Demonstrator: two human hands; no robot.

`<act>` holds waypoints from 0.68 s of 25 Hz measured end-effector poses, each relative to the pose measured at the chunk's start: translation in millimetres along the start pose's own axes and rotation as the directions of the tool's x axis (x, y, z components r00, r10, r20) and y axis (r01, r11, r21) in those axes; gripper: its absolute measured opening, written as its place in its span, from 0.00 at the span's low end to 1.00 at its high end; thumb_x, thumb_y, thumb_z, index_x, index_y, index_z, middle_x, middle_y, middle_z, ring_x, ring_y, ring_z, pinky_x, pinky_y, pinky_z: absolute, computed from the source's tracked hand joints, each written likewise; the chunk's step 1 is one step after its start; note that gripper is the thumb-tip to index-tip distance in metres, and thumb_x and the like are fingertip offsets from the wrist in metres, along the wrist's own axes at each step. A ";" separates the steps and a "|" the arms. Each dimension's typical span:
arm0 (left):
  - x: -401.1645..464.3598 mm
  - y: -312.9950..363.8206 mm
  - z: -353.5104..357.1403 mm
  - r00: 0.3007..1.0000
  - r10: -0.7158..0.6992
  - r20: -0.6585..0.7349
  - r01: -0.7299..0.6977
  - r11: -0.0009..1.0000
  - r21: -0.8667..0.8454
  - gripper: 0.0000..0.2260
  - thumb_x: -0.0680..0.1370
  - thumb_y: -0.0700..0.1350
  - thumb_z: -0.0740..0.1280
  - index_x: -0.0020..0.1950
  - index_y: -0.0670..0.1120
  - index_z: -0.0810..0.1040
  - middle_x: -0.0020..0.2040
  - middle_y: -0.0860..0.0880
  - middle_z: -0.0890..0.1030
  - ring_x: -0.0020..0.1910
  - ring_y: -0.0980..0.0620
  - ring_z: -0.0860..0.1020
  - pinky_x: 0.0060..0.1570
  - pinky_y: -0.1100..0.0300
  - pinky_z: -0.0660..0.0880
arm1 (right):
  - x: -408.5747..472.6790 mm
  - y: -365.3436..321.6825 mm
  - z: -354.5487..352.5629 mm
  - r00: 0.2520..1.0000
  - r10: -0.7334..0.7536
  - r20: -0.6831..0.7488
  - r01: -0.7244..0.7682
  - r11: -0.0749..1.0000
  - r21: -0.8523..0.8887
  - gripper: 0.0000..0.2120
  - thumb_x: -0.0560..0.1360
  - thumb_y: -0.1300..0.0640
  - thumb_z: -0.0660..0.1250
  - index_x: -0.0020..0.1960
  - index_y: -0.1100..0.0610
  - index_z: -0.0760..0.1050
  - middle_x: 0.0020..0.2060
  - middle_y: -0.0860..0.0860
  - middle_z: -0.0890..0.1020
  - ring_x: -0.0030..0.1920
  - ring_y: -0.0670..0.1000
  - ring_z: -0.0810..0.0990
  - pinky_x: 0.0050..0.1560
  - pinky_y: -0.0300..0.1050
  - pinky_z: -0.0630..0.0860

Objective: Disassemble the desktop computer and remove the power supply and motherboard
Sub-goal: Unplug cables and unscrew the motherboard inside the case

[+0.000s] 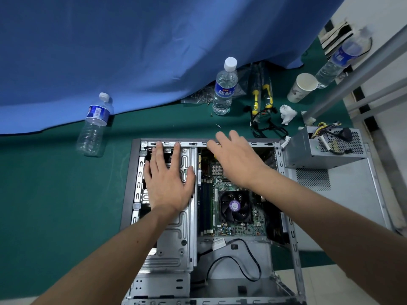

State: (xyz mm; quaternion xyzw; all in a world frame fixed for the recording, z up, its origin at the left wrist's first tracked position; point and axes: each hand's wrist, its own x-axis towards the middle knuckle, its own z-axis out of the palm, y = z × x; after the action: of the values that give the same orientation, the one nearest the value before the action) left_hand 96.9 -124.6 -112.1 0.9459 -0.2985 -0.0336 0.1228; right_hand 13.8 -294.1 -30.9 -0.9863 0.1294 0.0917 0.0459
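Lying on its side on the green table cover (pixel 55 194), the open computer case (pixel 130 183) filled the lower middle of the frame, with the motherboard (pixel 233 227) still seated in its right half and the round black cooler fan (pixel 234 206) near the centre of the board. A loose black cable (pixel 248 260) looped across the bare metal floor of the case below the board. The left hand (pixel 168 183) rested flat, fingers spread and straight, on the silver drive cage (pixel 176 238) in the left half of the case, gripping nothing. The right hand (pixel 234 158) reached over the board toward the case's upper rim, fingers extended and relaxed; something small and yellow showed under it, though whether it was held could not be told. The power supply (pixel 319 153) sat outside the case at the right of the frame, on the detached grey side panel (pixel 343 208), its wires bunched on top. Above the case stood a water bottle (pixel 224 89) holding clear water, a nearly empty bottle (pixel 94 126) leaned at the left, and a paper cup (pixel 302 86) lay tipped at upper right.
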 end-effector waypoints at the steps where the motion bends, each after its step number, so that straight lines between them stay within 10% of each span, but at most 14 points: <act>1: 0.2 0.0 0.0 1.000 -0.001 0.000 0.001 1.000 0.002 0.29 0.79 0.62 0.52 0.80 0.56 0.53 0.80 0.43 0.53 0.78 0.45 0.52 0.75 0.45 0.51 | -1.8 3.1 -1.8 0.997 -0.072 0.025 0.071 0.997 0.035 0.24 0.69 0.70 0.67 0.62 0.56 0.67 0.55 0.52 0.70 0.52 0.55 0.66 0.47 0.48 0.69; 6: 0.1 0.0 0.8 1.000 -0.001 0.003 0.001 1.000 0.004 0.29 0.79 0.62 0.52 0.80 0.56 0.53 0.80 0.43 0.52 0.79 0.45 0.52 0.75 0.45 0.51 | -9.6 -3.9 4.7 0.992 0.126 0.004 -0.125 0.984 -0.128 0.19 0.81 0.45 0.59 0.65 0.57 0.64 0.57 0.57 0.71 0.44 0.57 0.74 0.34 0.47 0.70; 8: 0.0 0.0 0.6 1.000 0.001 0.004 -0.001 1.000 0.001 0.29 0.79 0.62 0.52 0.80 0.56 0.53 0.80 0.43 0.53 0.79 0.45 0.52 0.74 0.45 0.51 | -7.7 -3.6 5.6 0.989 0.145 -0.021 -0.146 0.985 -0.087 0.12 0.81 0.54 0.60 0.61 0.56 0.63 0.54 0.55 0.71 0.41 0.56 0.72 0.33 0.47 0.68; 12: -0.1 -0.1 0.9 1.000 -0.002 0.000 0.002 1.000 0.003 0.29 0.79 0.62 0.52 0.80 0.56 0.53 0.80 0.43 0.53 0.79 0.45 0.52 0.75 0.45 0.51 | -5.1 9.8 3.0 0.998 0.066 0.008 -0.066 0.959 0.275 0.27 0.68 0.70 0.68 0.62 0.52 0.65 0.56 0.51 0.69 0.55 0.53 0.66 0.51 0.48 0.72; 17: -0.8 0.3 1.3 1.000 0.001 -0.004 -0.001 1.000 0.001 0.29 0.79 0.62 0.52 0.80 0.56 0.53 0.80 0.44 0.53 0.79 0.45 0.52 0.75 0.45 0.52 | -8.0 -0.5 4.8 0.958 0.286 -0.010 -0.287 0.957 -0.034 0.21 0.81 0.40 0.53 0.62 0.56 0.63 0.47 0.55 0.73 0.40 0.56 0.74 0.32 0.48 0.68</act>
State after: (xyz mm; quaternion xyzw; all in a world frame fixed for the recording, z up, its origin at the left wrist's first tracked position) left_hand 95.9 -124.7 -113.3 0.9458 -0.2988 -0.0315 0.1229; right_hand 5.6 -291.1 -34.0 -0.9580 0.2693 0.0970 0.0145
